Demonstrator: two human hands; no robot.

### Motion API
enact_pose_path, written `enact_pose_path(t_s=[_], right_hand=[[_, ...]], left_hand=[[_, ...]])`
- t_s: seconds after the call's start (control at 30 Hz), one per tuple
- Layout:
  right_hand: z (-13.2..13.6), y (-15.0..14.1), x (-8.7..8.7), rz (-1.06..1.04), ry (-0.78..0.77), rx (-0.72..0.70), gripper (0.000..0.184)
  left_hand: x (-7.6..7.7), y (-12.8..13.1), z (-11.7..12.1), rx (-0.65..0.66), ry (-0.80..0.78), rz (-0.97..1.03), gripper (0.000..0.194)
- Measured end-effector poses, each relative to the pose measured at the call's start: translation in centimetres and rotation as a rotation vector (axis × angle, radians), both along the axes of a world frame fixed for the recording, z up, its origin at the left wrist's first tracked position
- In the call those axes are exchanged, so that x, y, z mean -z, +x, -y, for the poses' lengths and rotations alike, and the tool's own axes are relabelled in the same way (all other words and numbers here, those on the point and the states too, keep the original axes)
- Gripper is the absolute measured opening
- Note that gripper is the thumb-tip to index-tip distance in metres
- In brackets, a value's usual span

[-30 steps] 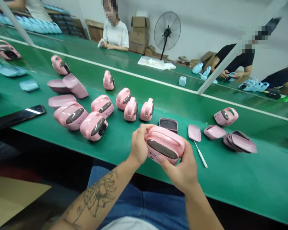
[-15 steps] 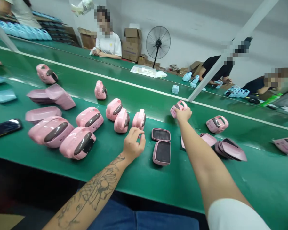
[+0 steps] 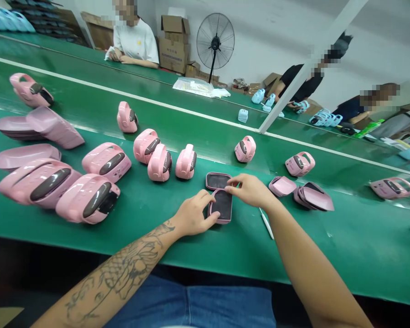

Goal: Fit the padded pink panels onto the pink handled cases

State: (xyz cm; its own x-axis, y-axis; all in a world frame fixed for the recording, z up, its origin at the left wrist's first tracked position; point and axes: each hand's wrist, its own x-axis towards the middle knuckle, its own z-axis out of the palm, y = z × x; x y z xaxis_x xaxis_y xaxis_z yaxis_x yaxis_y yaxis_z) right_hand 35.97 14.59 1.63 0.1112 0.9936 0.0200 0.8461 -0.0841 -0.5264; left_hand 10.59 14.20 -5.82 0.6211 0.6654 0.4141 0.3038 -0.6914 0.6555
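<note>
Two small pink shells with dark insides lie one behind the other: a far shell (image 3: 218, 181) and a near shell (image 3: 222, 206). My left hand (image 3: 195, 214) rests at the near shell's left side, thumb and fingers apart over its edge. My right hand (image 3: 251, 190) pinches at the near shell's upper right corner, where the two shells meet. A thin white-handled tool (image 3: 266, 224) lies below my right wrist. Pink handled housings with dark windows stand around, among them an upright housing (image 3: 186, 162) beyond my left hand and another housing (image 3: 245, 149) beyond my right.
Larger pink housings (image 3: 89, 198) and stacked pink shells (image 3: 54, 127) occupy the left side. More shells (image 3: 314, 197) and a housing (image 3: 299, 164) are at right. A slanted white post (image 3: 294, 86) rises beyond the work strip. Co-workers sit across the green table (image 3: 177, 248).
My right hand let go of a pink housing at the back and came down to the shells. My left hand moved right to the near shell. The view shifted, and the white-handled tool came into sight.
</note>
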Motion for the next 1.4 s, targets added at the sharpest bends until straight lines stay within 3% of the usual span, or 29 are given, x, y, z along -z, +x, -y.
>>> enact_pose_path(t_s=[0.07, 0.13, 0.4, 0.67, 0.87, 0.97, 1.13, 1.27, 1.4], right_hand=[[1.6, -1.3, 0.2, 0.023, -0.058, -0.043, 0.007], [2.3, -2.2, 0.3, 0.057, -0.074, -0.034, 0.013], [2.6, -3.0, 0.0, 0.203, -0.123, 0.041, 0.012], [3.6, -3.0, 0.2, 0.290, -0.047, -0.029, 0.020], [4.5, -2.7, -0.2, 0.302, 0.026, -0.081, 0.020], [6.2, -3.3, -1.1, 0.283, 0.097, -0.192, 0.024], [9.0, -4.8, -1.4, 0.220, 0.132, -0.410, 0.011], [9.5, -5.4, -0.3, 0.168, 0.184, -0.390, 0.016], [9.7, -5.5, 0.1, 0.120, 0.310, -0.276, 0.017]], left_hand=[[0.0, -0.1, 0.0, 0.002, -0.016, -0.001, 0.026], [0.0, -0.1, 0.0, -0.009, -0.034, 0.002, 0.029], [0.0, -0.1, -0.3, -0.028, -0.098, 0.020, 0.027], [-0.1, -0.1, -0.2, 0.004, -0.192, 0.004, 0.029], [-0.6, -1.0, -0.7, 0.162, -0.254, 0.007, 0.077], [-0.5, -1.0, -0.9, 0.176, -0.270, 0.027, 0.070], [-0.2, -0.8, -0.9, 0.194, -0.282, 0.055, 0.060], [0.1, -0.8, -0.8, 0.187, -0.303, 0.088, 0.061], [-0.4, -0.9, -0.6, 0.130, -0.347, 0.168, 0.069]])
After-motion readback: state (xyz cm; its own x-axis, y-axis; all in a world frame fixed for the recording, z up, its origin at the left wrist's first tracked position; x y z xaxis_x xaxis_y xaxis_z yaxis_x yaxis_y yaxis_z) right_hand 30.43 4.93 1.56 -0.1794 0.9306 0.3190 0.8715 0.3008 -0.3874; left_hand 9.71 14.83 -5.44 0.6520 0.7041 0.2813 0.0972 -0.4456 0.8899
